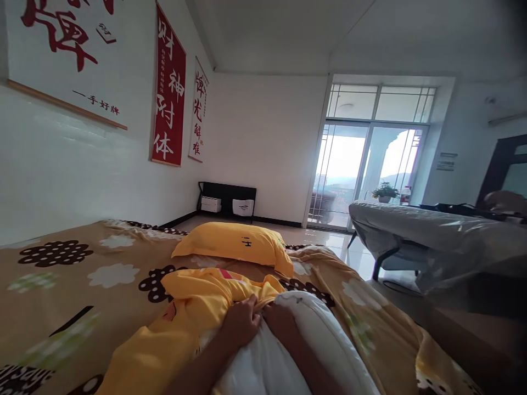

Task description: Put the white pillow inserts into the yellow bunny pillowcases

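Note:
A yellow pillowcase (201, 299) lies crumpled in front of me, partly around a white pillow (333, 340). Fingers curled, my left hand (244, 319) is closed on the pillowcase's gathered edge. Close beside it, my right hand (280, 319) is also closed at that edge, against the white pillow, whose bulge hides part of the hand. The fingertips of both hands are out of sight. Just beyond lies a plump yellow pillow (230, 241) with small dark markings.
Beneath everything spreads a brown patterned bedspread (74, 296). A plastic-covered table (411, 219) stands to the right, with a potted plant (386, 191) behind it. At the far wall is a low black rack (228, 192); glass doors (370, 164) stand right of it.

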`<action>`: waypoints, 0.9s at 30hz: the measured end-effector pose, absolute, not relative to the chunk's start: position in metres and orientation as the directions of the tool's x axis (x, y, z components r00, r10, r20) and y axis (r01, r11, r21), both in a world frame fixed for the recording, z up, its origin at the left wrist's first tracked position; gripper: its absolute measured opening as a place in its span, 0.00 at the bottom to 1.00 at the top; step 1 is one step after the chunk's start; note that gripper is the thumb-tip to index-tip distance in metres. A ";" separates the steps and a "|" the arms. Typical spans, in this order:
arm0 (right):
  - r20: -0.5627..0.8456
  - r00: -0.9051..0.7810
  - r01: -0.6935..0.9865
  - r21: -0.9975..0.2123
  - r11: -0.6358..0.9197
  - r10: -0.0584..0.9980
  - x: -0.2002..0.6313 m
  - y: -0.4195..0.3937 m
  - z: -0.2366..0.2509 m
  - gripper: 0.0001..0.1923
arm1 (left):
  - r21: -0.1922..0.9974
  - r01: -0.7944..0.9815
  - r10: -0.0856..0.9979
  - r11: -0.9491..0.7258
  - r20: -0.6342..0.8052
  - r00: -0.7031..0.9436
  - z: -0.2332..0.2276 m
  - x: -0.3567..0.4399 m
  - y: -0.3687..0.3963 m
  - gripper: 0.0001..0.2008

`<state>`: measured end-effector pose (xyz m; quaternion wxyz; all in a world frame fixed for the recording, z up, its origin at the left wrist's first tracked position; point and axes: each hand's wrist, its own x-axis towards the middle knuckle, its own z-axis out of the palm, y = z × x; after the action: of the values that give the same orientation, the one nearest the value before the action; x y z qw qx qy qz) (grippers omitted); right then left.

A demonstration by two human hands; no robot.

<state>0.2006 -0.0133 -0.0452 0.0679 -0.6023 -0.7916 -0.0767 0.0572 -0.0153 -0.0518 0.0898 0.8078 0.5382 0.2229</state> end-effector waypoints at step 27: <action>0.134 -0.343 0.927 -0.111 0.358 0.930 0.190 -0.103 -0.016 0.26 | 0.220 0.957 0.974 -0.191 0.165 0.156 -0.032 -0.031 -0.055 0.15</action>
<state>0.1896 -0.1034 -0.0163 0.0869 -0.5667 -0.8193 0.0074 -0.0307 -0.0555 -0.0320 0.0316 0.7596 0.6354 0.1351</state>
